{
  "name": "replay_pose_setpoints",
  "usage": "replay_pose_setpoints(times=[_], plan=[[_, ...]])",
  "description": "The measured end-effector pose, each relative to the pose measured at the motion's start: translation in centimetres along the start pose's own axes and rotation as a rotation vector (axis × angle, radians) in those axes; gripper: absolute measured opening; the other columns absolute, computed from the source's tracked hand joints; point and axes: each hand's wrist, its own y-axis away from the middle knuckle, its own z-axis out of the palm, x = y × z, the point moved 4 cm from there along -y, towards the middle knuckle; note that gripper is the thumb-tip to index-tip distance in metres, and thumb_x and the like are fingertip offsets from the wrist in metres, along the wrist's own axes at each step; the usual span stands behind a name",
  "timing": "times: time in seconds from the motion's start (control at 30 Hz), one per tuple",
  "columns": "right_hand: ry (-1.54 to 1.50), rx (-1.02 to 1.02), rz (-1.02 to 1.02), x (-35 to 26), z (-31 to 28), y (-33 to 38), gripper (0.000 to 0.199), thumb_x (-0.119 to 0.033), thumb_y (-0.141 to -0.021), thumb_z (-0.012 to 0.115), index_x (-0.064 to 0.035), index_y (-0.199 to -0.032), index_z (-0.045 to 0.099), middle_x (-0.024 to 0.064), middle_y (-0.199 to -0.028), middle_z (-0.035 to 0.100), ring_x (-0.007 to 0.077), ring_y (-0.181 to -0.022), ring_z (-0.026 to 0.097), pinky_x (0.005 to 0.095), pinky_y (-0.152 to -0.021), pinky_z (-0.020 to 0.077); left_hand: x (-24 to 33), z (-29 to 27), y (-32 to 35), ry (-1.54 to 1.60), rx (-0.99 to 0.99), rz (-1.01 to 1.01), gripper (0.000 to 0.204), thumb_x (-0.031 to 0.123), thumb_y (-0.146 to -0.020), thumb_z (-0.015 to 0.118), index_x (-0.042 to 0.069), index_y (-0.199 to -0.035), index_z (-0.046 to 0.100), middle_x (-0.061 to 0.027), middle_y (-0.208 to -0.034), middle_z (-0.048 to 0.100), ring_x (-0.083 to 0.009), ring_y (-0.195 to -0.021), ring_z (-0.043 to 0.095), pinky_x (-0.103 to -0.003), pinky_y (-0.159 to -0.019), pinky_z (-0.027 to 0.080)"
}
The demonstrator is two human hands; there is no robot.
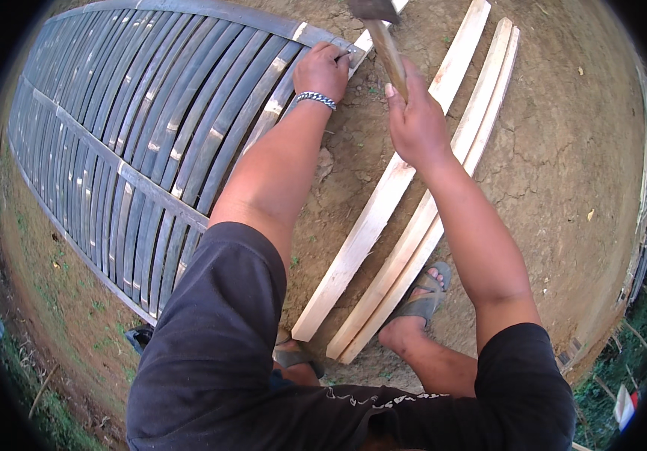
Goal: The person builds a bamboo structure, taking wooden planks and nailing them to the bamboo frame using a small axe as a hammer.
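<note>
Gripping a hammer (388, 56), the right hand (420, 124) should strike squarely, clear of the left hand (319, 74) pinching an apparent nail (345, 53).

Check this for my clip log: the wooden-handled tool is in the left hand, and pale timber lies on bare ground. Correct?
No: the head view shows the wooden-handled tool in the right hand; the left hand is at the slatted panel. Pale timber does lie on bare ground.

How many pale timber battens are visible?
4: a lone batten mid-view, an adjoining pair to its right, one partly hidden batten at the bamboo panel near the left hand. More may be hidden.
</note>
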Motion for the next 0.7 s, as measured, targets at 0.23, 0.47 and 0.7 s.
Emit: replay_pose_setpoints(times=[0.23, 0.47, 0.7], plan=[[0.063, -0.218, 0.273, 0.5, -1.3, -1.0, 0.050, -0.021, -0.104, 0.049, -0.0104, -0.151, 0.036, 0.0266, -0.110, 0.069, 0.0457, -0.104, 0.067, 0.0532, -0.092, 0.0525, 0.2, -0.2, 0.4, -0.016, -0.027, -0.028, 0.015, 0.026, -0.086, 0.073, 0.012, -0.088, 0.077, -0.0056, -0.097, 0.071, -0.0312, -0.088, 0.068, -0.042, -0.077, 0.055], [0.300, -0.341, 0.198, 2.1, -0.2, -1.5, 0.049, -0.024, -0.104, 0.049, -0.0120, -0.151, 0.036, 0.0272, -0.105, 0.070, 0.0455, -0.098, 0.068, 0.0539, -0.087, 0.0533, 0.3, 0.2, 0.0, 0.013, -0.038, -0.029, 0.014, 0.026, -0.085, 0.073, 0.013, -0.088, 0.077, -0.0040, -0.098, 0.071, -0.0307, -0.090, 0.068, -0.042, -0.079, 0.055], [0.055, -0.082, 0.124, -1.8, -2.6, -1.9, 0.051, -0.026, -0.106, 0.045, -0.0128, -0.154, 0.033, 0.0276, -0.110, 0.069, 0.0439, -0.102, 0.068, 0.0534, -0.093, 0.0521, 0.1, 0.0, 0.0, -0.007, -0.065, -0.053, 0.013, 0.026, -0.085, 0.074, 0.013, -0.086, 0.077, -0.0068, -0.096, 0.071, -0.0306, -0.086, 0.069, -0.041, -0.077, 0.054]])
